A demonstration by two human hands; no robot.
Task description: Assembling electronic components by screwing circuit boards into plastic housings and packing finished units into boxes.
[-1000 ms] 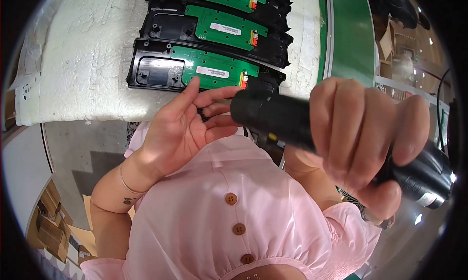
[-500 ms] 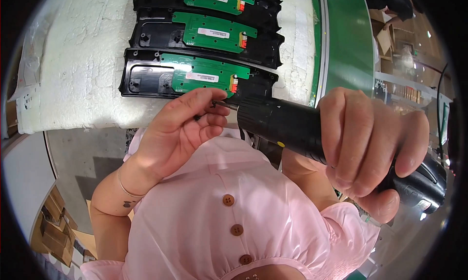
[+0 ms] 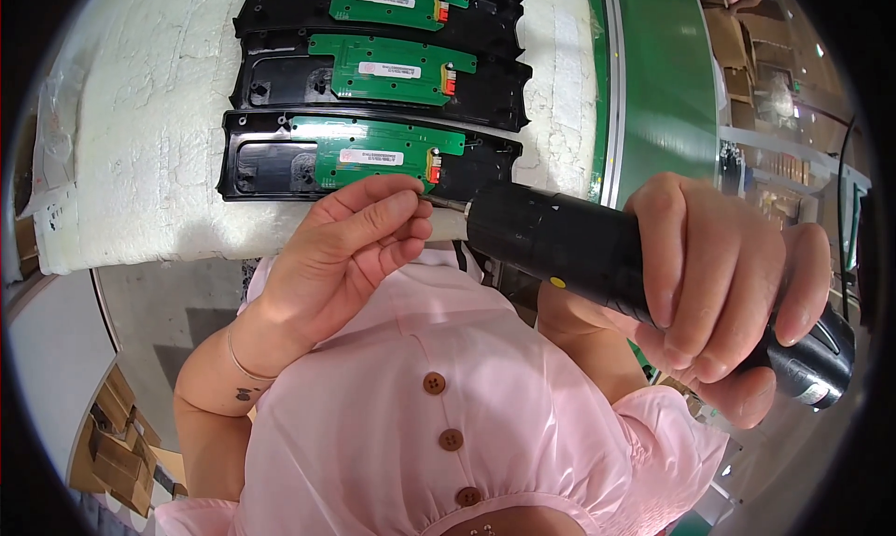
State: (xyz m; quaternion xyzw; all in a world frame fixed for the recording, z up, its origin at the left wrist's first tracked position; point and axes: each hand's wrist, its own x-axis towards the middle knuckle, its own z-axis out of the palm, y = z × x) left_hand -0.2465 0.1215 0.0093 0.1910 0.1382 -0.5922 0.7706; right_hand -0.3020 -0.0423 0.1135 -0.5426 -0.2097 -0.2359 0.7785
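My right hand (image 3: 719, 284) is wrapped around a black electric screwdriver (image 3: 560, 242), which points left and slightly upward. Its thin metal bit (image 3: 448, 203) reaches the fingertips of my left hand (image 3: 341, 246). There the thumb and index finger are pinched together at the bit's tip, around a small dark screw mostly hidden by the fingers; the other fingers curl beneath. Just beyond them lies the nearest black plastic panel (image 3: 271, 170), with a green circuit board (image 3: 383, 136) on it. That board carries a white label and a red-and-yellow connector (image 3: 434, 166).
More black panels with green boards, such as the second one (image 3: 280, 77), lie in a row behind the nearest. They rest on a white foam-like surface (image 3: 140, 162). A green strip (image 3: 658, 78) with a metal edge runs along the right. Cardboard boxes (image 3: 121, 443) stand at lower left.
The panels sit slightly lower and further left in view. My left thumb and index finger have closed at the bit's tip, covering dark screws that showed between the fingers before.
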